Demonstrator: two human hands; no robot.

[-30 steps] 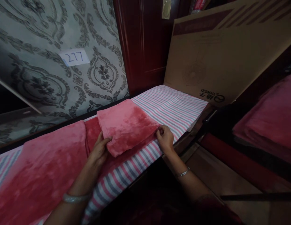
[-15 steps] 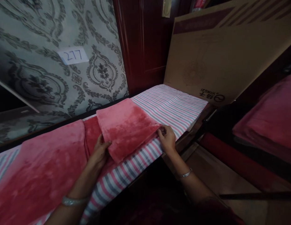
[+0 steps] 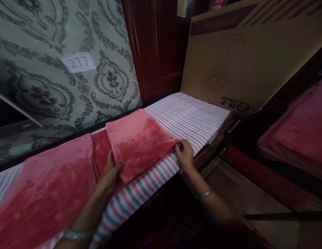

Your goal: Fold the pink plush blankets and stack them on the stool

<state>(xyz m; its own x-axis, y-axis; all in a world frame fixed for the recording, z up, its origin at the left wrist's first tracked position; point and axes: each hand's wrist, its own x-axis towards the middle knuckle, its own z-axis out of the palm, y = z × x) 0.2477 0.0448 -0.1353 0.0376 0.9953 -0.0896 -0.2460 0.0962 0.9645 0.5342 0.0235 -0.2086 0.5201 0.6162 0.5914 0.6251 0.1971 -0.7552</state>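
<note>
While striped cloth (image 3: 188, 116) lies under red fleece (image 3: 141, 143), patterned wallpaper (image 3: 113, 81) rises behind.

Left hand (image 3: 110, 176) is kinda partly hidden by the folded pink cloth (image 3: 140, 143), pink pile (image 3: 302, 131) runs outta view

1. Light is dim; the pink, grey and white striped cloth (image 3: 188, 112) is among the brightest areas.
2. Black shadow swallows detail at lower centre.
3. Faint sheen streaks the glossy dark-red wooden door (image 3: 164, 45).
4. Pile on the folded coral-pink plush fabric (image 3: 141, 141) blurs softly.
5. Wide-angle stretching skews the large brown cardboard box (image 3: 244, 58) at upper right.
</note>
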